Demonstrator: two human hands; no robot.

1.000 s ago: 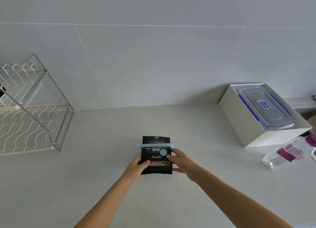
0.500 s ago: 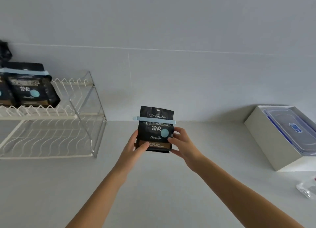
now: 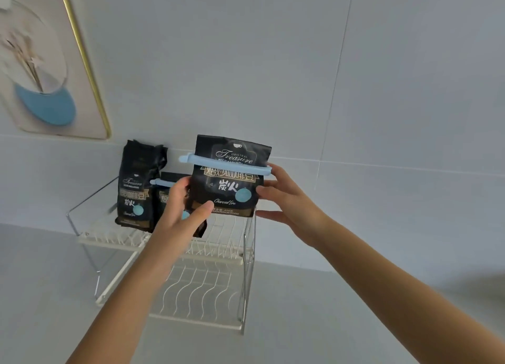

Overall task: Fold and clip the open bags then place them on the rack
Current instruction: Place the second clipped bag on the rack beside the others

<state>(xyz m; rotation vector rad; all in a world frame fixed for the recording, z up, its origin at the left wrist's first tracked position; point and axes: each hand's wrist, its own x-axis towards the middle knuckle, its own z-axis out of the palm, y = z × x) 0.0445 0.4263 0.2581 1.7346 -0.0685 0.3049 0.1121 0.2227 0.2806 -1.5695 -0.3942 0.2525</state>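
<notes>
Both hands are clamped on the clipped bag (image 3: 228,183), left hand (image 3: 181,209) on its lower left corner, right hand (image 3: 284,197) along its right edge, bag upright with the blue clip (image 3: 225,165) lying crosswise. Right under and just past them is the rack (image 3: 218,257) top shelf, open on the right; two bags (image 3: 138,188) stand off to the left, so I'd guess it drops straight down.

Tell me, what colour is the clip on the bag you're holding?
Light blue. The clip runs across the black bag, clearest in the head view.

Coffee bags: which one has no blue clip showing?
The far-left bag on the rack's top shelf; the middle bag and held bag show clips.
</notes>
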